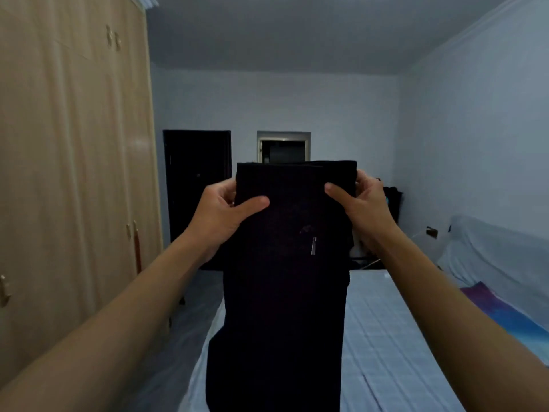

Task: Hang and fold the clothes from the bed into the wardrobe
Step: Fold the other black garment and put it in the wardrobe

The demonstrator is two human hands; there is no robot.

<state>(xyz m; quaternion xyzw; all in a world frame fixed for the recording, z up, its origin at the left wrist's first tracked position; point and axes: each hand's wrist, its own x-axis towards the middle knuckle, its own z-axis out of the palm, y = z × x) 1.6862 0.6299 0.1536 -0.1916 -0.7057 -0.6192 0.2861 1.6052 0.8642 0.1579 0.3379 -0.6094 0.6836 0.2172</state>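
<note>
a: first entry, out past the left hand?
b: wardrobe [74, 173]. pale wood, doors closed, small metal knobs. well to the left of the left hand. farther back, a dark door [196, 179], closed.

a: left hand?
b: left hand [225, 212]. raised at arm's length, thumb laid across the front of the cloth, fingers curled behind its left edge. clamped on the dark garment.

a: the garment?
b: dark garment [285, 292]. black or near it, doubled over at the top. held up between the two hands, hanging straight down below them in front of the bed's left edge. one small metal zip pull [314, 246] on the front, lower than both hands. what kind of garment it is i cannot tell. a small window [283, 147] shows in the far wall just above its top edge.

a: right hand?
b: right hand [359, 203]. level with the left, thumb on the front, fingers wrapped round the right edge. gripping the same garment.

a: beyond it?
b: heap of dark things [392, 197] behind the right hand, too dim to sort. bed [386, 337], pale checked sheet, under the right forearm. purple and blue cloth [505, 310] lying to the right of that arm. sheet-covered shape [490, 248] by the wall.
</note>
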